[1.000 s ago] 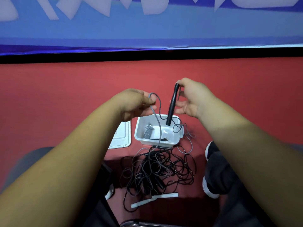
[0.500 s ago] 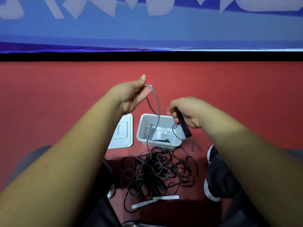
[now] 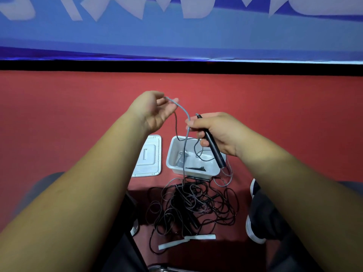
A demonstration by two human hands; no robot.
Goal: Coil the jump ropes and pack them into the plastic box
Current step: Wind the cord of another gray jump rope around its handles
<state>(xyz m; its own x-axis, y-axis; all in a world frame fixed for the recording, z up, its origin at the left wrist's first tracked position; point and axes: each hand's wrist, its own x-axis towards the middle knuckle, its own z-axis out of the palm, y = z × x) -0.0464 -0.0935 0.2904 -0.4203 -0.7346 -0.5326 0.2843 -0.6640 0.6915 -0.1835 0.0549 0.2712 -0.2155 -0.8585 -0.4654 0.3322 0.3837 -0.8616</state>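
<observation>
A blue banner [image 3: 176,32] with pale shapes is filling the top of the frame, its lettering cut off by the upper edge. The red floor [image 3: 59,114] is spreading below it. Two bare forearms are reaching in from the lower corners, with the elbows out of frame.

A loose tangle of jump ropes [image 3: 192,209], black and grey, is lying at lower centre. Its strands are crossing so thickly that single ropes cannot be told apart. Just above it, the plastic box [image 3: 170,154] is sitting open, its right rim partly covered by the right hand. Inside are a grey ribbed piece and a small dark one, both too blurred to name. Its lid [image 3: 148,158] is lying flat just to the left.

The right hand [image 3: 218,132], at centre right, is curling its fingers round a black handle [image 3: 215,152] that is slanting down over the box. Its thumb and forefinger are also pinching a grey cord [image 3: 183,109]. The left hand [image 3: 155,110], up and to the left, is pinching the cord's top bend between thumb and fingertips. The cord is then dropping past the box into the tangle.

Two white strips [image 3: 176,243] are lying at the tangle's lower edge.
</observation>
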